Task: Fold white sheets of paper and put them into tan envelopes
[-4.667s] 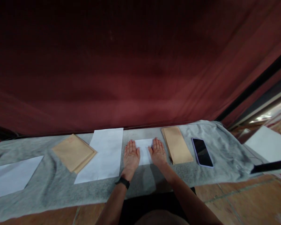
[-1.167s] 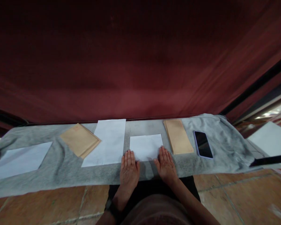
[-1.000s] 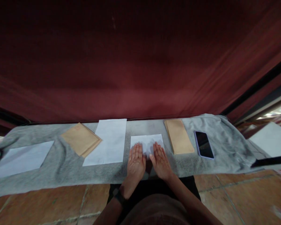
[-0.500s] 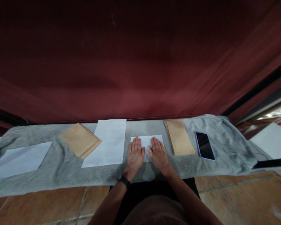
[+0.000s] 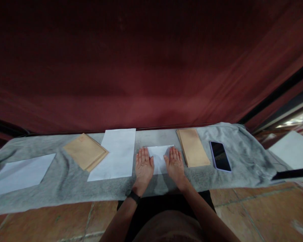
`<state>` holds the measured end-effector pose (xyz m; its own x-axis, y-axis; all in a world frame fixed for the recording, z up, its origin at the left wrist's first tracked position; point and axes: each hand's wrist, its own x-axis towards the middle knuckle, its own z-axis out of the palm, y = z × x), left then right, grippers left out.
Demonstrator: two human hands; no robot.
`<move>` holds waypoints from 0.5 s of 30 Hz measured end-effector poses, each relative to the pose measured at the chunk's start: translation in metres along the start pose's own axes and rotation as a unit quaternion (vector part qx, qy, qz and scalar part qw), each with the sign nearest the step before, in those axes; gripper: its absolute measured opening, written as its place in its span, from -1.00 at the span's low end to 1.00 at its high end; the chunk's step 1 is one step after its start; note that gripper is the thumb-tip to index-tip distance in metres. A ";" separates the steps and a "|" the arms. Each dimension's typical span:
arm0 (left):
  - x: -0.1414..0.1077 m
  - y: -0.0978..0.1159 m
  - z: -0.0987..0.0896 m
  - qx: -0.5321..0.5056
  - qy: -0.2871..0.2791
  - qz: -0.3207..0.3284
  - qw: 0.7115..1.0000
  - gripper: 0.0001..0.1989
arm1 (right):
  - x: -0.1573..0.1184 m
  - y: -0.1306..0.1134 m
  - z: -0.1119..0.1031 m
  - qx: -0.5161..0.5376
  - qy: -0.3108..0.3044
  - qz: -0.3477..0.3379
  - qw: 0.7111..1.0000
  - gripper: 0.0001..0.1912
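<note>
A small white sheet of paper (image 5: pixel 160 155), which looks folded, lies flat in front of me. My left hand (image 5: pixel 144 166) rests flat over its left edge, fingers stretched out and pointing away from me. Over the right edge lies my right hand (image 5: pixel 176 164), also flat with the thumb apart. Both hands hide the sheet's side edges. Just left of my left hand is a larger white sheet (image 5: pixel 116 154). To the right of my right hand sits a stack of brown envelopes (image 5: pixel 195 148).
More brown envelopes (image 5: pixel 84 151) overlap the large sheet's left side. Another white sheet (image 5: pixel 20 173) is at the far left. A phone (image 5: pixel 220 156) lies on the right of the grey cloth (image 5: pixel 244 154). A dark red fabric wall (image 5: pixel 151 111) rises behind the table.
My hands have slid apart across the small sheet, left hand leftward and right hand rightward, baring more of its middle. The other papers and the phone stay in place.
</note>
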<state>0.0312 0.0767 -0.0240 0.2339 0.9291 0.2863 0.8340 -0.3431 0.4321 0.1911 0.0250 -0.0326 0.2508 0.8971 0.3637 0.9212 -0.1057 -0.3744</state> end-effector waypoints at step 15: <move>0.015 0.018 0.012 0.113 -0.145 0.121 0.975 -0.38 | 0.024 -0.020 0.014 0.020 -0.094 -0.108 0.990 -0.48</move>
<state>0.0557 0.0861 -0.0221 0.5414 0.8362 0.0878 0.8185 -0.5480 0.1725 0.1749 0.0550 -0.0281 -0.0141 0.9611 0.2760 0.9341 0.1112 -0.3393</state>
